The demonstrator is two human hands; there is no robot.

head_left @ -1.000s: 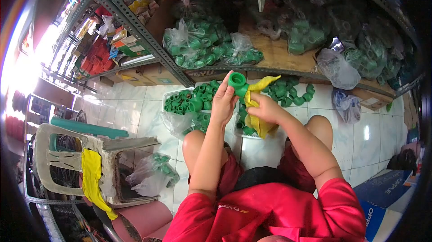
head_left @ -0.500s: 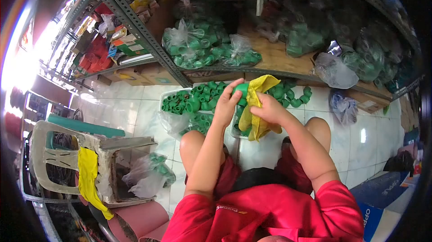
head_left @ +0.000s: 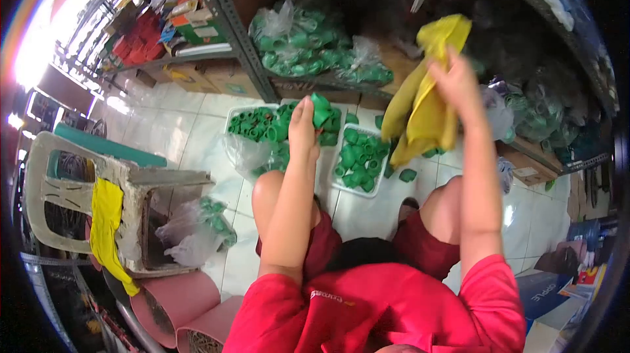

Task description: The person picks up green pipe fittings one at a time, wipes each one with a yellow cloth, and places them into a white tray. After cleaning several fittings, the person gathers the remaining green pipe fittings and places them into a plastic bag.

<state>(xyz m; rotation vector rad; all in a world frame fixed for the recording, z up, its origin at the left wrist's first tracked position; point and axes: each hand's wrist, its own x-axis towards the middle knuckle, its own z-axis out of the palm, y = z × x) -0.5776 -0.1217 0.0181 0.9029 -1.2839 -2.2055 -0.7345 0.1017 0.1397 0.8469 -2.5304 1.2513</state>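
My left hand (head_left: 303,131) grips a green plastic pipe fitting (head_left: 321,109) and holds it above the white trays of green fittings (head_left: 254,124) on the tiled floor. My right hand (head_left: 454,85) is raised high to the right, clutching a yellow cloth (head_left: 426,105) that hangs down in folds. A second tray with several green fittings (head_left: 355,160) lies between my knees and the shelf. The two hands are well apart.
A metal shelf rack (head_left: 230,21) in front holds clear bags of green fittings (head_left: 308,47) and boxes. A worn white plastic chair (head_left: 98,189) with a yellow rag (head_left: 105,218) stands at the left, with a bag of fittings (head_left: 197,228) under it. Blue cardboard box (head_left: 548,290) at right.
My right hand has lifted the yellow cloth up and to the right, away from the fitting. My left hand has lowered slightly with the fitting, now bare of cloth.
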